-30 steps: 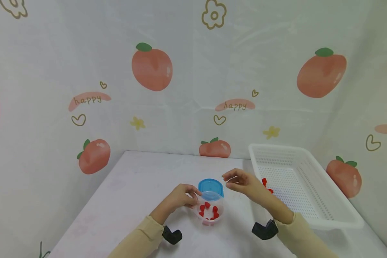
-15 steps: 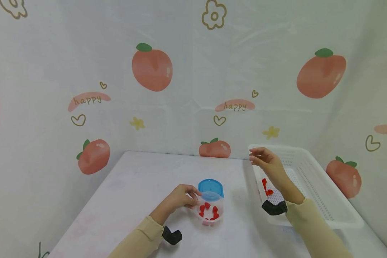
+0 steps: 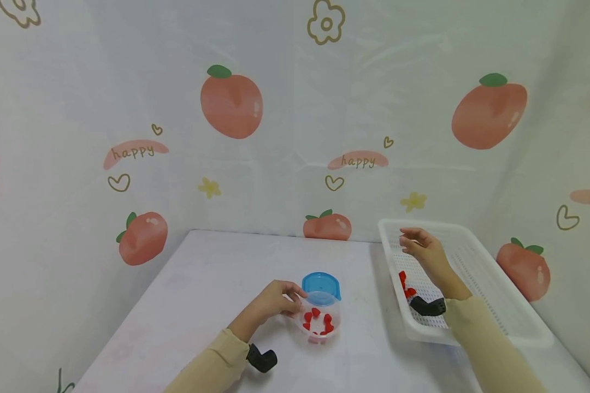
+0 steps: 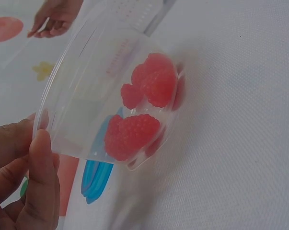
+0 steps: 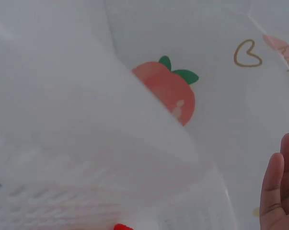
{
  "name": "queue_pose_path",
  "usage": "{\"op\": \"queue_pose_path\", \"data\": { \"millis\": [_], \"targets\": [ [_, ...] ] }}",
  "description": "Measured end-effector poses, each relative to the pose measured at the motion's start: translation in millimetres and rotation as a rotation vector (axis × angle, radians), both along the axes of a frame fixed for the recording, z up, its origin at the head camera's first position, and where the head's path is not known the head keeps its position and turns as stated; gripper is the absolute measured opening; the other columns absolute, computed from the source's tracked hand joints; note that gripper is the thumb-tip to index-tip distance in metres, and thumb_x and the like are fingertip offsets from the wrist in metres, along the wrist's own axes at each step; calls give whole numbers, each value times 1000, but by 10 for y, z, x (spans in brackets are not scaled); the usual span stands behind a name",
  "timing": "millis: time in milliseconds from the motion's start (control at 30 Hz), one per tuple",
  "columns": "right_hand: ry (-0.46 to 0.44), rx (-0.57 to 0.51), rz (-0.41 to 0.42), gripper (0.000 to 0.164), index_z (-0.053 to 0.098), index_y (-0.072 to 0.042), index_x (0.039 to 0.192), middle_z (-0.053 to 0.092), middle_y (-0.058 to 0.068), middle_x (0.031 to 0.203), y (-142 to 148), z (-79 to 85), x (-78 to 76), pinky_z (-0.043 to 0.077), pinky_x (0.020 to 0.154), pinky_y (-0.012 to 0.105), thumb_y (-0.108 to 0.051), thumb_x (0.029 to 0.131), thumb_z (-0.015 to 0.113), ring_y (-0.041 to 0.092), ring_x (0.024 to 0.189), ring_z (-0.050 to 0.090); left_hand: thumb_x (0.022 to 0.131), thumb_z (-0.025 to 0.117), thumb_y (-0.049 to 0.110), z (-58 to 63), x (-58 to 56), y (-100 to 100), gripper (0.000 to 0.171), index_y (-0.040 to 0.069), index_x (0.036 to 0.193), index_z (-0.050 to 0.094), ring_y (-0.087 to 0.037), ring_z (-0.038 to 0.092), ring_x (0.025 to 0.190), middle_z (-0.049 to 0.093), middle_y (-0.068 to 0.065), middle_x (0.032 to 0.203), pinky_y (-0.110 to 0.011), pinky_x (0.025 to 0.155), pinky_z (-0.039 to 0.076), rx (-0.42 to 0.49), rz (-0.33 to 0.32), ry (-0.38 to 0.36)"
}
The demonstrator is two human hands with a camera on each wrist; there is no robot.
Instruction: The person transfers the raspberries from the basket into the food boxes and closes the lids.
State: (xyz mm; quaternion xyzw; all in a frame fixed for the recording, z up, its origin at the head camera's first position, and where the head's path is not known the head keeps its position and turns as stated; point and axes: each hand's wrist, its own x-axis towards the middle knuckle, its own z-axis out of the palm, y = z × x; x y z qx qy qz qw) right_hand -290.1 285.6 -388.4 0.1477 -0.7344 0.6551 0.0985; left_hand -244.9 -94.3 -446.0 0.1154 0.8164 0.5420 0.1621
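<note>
My left hand (image 3: 277, 299) pinches the rim of a clear plastic cup (image 4: 82, 91) between thumb and fingers. Several red raspberries (image 4: 132, 136) lie in the bottom of the cup, which stands on the table in the head view. Behind it is a blue lid (image 3: 321, 285). Over the left part of the white basket (image 3: 432, 334) hovers my right hand (image 3: 425, 256), its fingers loosely bent and holding nothing. Below that hand, a few red raspberries (image 3: 411, 292) lie along the basket's left inner side, partly hidden by the wrist camera.
The white table (image 3: 216, 262) runs back to a curtain (image 3: 275, 180) printed with fruit. Perforated and high-walled, the basket takes up the table's right side. A black camera (image 3: 262, 360) sits on the left wrist, another black camera (image 3: 428, 307) on the right.
My right hand has moved away from beside the cup, to the right and back, and is now over the basket. The left hand and the cup have stayed in place.
</note>
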Motion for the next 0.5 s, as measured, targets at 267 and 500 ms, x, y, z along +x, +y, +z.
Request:
{"op": "queue_pose_path", "data": {
  "millis": [267, 500],
  "targets": [
    [-115, 78, -39, 16, 60, -31, 104, 61, -15, 98, 203, -90, -73, 52, 77, 12, -16, 97, 58, -2, 88, 60, 82, 74, 5, -5, -10, -3, 23, 2, 104, 69, -15, 59, 65, 60, -5, 83, -27, 66, 58, -4, -10, 5],
    [-208, 189, -6, 21, 58, -13, 117, 59, -14, 97, 299, -163, -103, 52, 80, 14, -20, 97, 59, -3, 90, 60, 82, 74, 5, -4, -1, 2, 24, 1, 105, 69, -15, 59, 65, 60, -5, 84, -28, 66, 58, 0, -8, 4]
  ]
}}
